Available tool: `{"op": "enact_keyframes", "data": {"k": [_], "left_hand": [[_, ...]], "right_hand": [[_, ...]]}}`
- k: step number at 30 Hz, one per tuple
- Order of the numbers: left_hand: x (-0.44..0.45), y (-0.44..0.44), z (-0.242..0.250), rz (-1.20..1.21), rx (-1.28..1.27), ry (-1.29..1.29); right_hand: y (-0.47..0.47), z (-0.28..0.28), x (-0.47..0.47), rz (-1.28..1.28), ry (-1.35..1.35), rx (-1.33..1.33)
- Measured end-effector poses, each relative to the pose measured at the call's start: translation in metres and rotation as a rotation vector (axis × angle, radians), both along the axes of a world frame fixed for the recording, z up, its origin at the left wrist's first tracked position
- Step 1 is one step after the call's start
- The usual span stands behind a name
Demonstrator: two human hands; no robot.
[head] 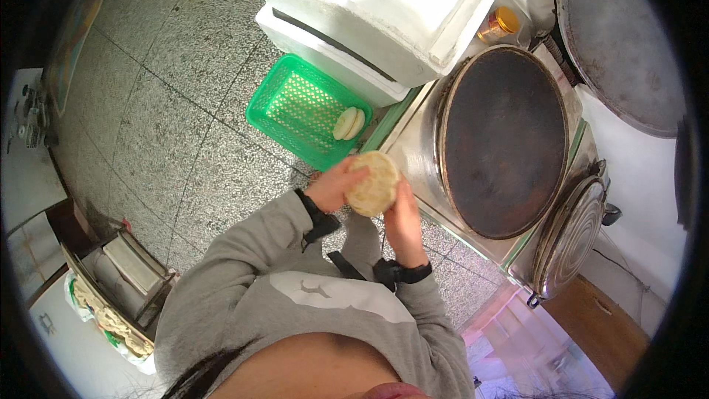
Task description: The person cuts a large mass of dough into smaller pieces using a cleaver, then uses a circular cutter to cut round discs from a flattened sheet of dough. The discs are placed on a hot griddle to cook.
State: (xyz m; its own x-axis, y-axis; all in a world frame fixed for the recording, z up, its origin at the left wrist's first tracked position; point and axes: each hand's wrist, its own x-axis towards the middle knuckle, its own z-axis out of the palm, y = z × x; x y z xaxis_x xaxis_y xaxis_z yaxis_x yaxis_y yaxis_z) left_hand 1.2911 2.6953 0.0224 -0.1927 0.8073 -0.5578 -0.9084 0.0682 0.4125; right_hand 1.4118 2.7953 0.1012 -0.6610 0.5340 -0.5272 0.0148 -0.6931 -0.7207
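Between both hands I hold a round, pale flatbread (373,184), its lightly browned face turned up towards the camera. My left hand (334,185) grips it at one edge, with the thumb over its face. On the opposite edge are the fingers of my right hand (405,221). Just beyond the hands stands a green plastic basket (266,86) with latticed sides, and a few pale flatbreads (349,123) lean together in its near right corner. To the right is a large round griddle (507,141) with a dark, bare surface.
White foam boxes (354,22) are stacked behind the basket. A jar with a yellow lid (505,20) stands behind the griddle. Round metal lids (573,238) lean at its near right side, and a large metal disc (626,39) is at the upper right. Speckled floor tiles (160,122) extend leftwards.
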Motion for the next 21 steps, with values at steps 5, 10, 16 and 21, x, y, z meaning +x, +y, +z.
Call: {"op": "enact_keyframes", "data": {"k": [5,10,16,21], "left_hand": [[-0.056,-0.044,-0.101,0.269,-0.146,0.012],[-0.113,-0.034,-0.235,0.290,-0.471,0.144],[-0.125,0.000,-0.286,-0.269,-0.777,0.308],[-0.120,0.014,-0.252,-0.492,-0.760,0.350]], "right_hand": [[-0.015,-0.008,0.022,0.519,-0.334,0.993],[-0.029,-0.049,0.088,0.946,-0.558,0.956],[-0.041,-0.054,0.152,0.794,-0.684,0.869],[-0.054,-0.030,0.169,0.520,-0.789,1.016]]}}
